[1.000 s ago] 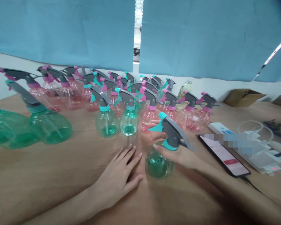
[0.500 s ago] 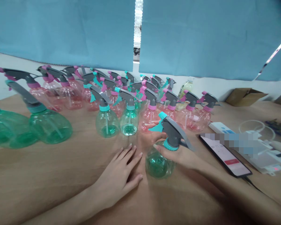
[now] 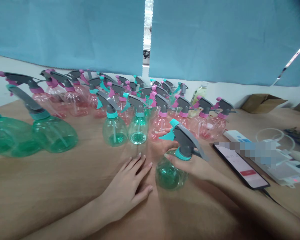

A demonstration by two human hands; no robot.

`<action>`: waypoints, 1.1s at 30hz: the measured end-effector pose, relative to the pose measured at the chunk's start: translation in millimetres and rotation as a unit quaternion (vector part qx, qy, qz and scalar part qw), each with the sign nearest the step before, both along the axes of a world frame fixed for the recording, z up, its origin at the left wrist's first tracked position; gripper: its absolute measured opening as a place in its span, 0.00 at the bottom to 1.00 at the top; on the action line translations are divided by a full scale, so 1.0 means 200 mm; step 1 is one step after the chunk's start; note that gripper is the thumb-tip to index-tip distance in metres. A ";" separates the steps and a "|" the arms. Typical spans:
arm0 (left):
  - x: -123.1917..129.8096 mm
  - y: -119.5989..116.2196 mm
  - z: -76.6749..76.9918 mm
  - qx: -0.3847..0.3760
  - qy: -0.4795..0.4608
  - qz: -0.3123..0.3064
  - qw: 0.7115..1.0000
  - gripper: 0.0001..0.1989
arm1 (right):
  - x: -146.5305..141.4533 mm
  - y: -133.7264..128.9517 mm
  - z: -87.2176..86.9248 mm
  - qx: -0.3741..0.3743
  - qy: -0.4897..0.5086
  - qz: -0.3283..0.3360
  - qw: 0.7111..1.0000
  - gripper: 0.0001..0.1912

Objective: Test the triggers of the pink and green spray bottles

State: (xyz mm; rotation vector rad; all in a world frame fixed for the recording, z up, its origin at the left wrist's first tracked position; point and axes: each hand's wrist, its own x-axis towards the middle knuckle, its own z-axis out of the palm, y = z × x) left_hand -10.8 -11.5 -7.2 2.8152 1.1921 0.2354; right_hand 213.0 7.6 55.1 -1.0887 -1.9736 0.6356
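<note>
My right hand (image 3: 190, 166) is wrapped round a green spray bottle (image 3: 170, 175) with a teal collar and a grey and teal trigger head, which stands upright on the wooden table (image 3: 95, 173). The bottle hides part of the fingers. Just left of it, my left hand (image 3: 127, 183) lies flat on the table with its fingers apart, holding nothing. Beyond my hands stand two green bottles, one (image 3: 115, 131) on the left and one (image 3: 138, 130) beside it, and a pink bottle (image 3: 160, 126) to their right.
Several pink and green spray bottles fill the back. More green ones, including one (image 3: 55, 135), stand at the left. A phone (image 3: 240, 165) with a cable lies at the right near a clear tray (image 3: 282, 170). An open cardboard box (image 3: 262, 103) is behind.
</note>
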 end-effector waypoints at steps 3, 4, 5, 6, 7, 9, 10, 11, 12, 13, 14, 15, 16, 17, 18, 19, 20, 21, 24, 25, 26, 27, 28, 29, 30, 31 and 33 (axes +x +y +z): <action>0.00 0.00 0.00 0.000 -0.010 -0.001 1.000 0.29 | 0.00 -0.01 0.00 -0.018 0.037 0.004 0.999 0.04; 0.00 0.00 -0.01 -0.002 -0.013 0.000 1.000 0.29 | 0.00 -0.01 0.00 -0.025 0.040 0.005 0.999 0.05; 0.00 0.00 -0.01 -0.003 -0.015 0.001 1.000 0.29 | 0.00 -0.01 0.00 -0.031 0.041 0.006 0.999 0.05; 0.00 0.00 -0.01 -0.004 -0.016 0.001 1.000 0.29 | 0.00 -0.01 0.00 -0.036 0.041 0.005 0.999 0.05; 0.00 0.00 -0.01 -0.005 -0.015 0.000 1.000 0.29 | 0.00 -0.01 0.00 -0.039 0.042 0.004 0.998 0.04; 0.00 0.00 -0.01 -0.005 -0.009 0.001 1.000 0.30 | 0.00 0.00 0.00 -0.043 0.044 0.003 0.998 0.02; 0.00 0.00 -0.01 -0.005 -0.004 0.002 1.000 0.30 | 0.00 0.00 0.00 -0.045 0.045 0.005 0.998 0.02; 0.00 0.00 -0.01 -0.005 -0.001 0.003 1.000 0.30 | 0.00 0.00 0.00 -0.047 0.049 0.007 0.998 0.02; 0.00 0.00 0.00 -0.004 0.001 0.005 1.000 0.30 | 0.00 0.00 0.00 -0.049 0.050 0.009 0.998 0.02; 0.00 0.00 0.00 -0.004 0.003 0.005 1.000 0.30 | 0.00 0.00 0.00 -0.052 0.048 0.008 0.997 0.02; 0.00 0.00 0.00 -0.004 0.003 0.005 1.000 0.30 | 0.00 0.00 0.00 -0.056 0.045 0.007 0.997 0.03; 0.00 0.00 0.00 -0.004 0.003 0.004 1.000 0.30 | 0.00 0.00 0.00 -0.061 0.043 0.005 0.997 0.04; 0.00 0.00 0.00 -0.005 0.002 0.004 1.000 0.29 | 0.00 0.00 0.00 -0.066 0.040 0.002 0.997 0.05; 0.00 0.00 0.00 -0.004 0.001 0.004 1.000 0.29 | 0.00 -0.01 0.00 -0.071 0.037 -0.002 0.997 0.05; 0.00 0.00 0.00 -0.004 -0.001 0.003 1.000 0.29 | 0.01 -0.01 0.00 -0.074 0.035 -0.004 0.997 0.06; 0.00 0.00 0.00 -0.004 -0.004 0.003 1.000 0.29 | 0.01 -0.01 0.00 -0.074 0.034 -0.008 0.997 0.06; 0.00 0.00 0.00 -0.004 -0.006 0.003 1.000 0.29 | 0.01 -0.01 0.00 -0.072 0.032 -0.012 0.997 0.07; 0.00 0.00 0.00 -0.005 -0.006 0.003 1.000 0.29 | 0.01 -0.01 0.00 -0.069 0.029 -0.016 0.997 0.07; 0.00 0.00 0.01 -0.005 0.000 0.002 1.000 0.29 | 0.02 -0.02 0.02 -0.052 0.027 -0.017 0.998 0.05; 0.00 0.00 0.01 -0.004 0.004 0.003 1.000 0.29 | 0.01 -0.02 0.02 -0.048 0.028 -0.013 0.998 0.04; 0.01 0.00 0.01 -0.003 0.008 0.003 1.000 0.29 | 0.01 -0.02 0.03 -0.046 0.030 -0.007 0.998 0.04; 0.01 0.00 0.01 -0.002 0.011 0.004 1.000 0.29 | 0.01 -0.02 0.04 -0.043 0.031 -0.002 0.999 0.03; 0.01 0.00 0.01 -0.001 0.015 0.005 1.000 0.29 | 0.01 -0.02 0.04 -0.041 0.031 0.005 0.999 0.03; 0.01 0.00 0.01 -0.001 0.017 0.005 1.000 0.29 | 0.01 -0.02 0.05 -0.037 0.029 0.011 0.999 0.04; 0.01 0.00 0.01 0.000 0.019 0.005 1.000 0.29 | 0.00 -0.02 0.05 -0.033 0.026 0.015 0.999 0.05; 0.01 0.00 0.01 0.002 0.019 0.004 1.000 0.29 | 0.00 -0.03 0.06 -0.031 0.023 0.016 0.999 0.05; 0.01 0.01 0.01 0.005 0.018 0.003 1.000 0.29 | 0.00 -0.03 0.06 -0.029 0.020 0.013 0.999 0.04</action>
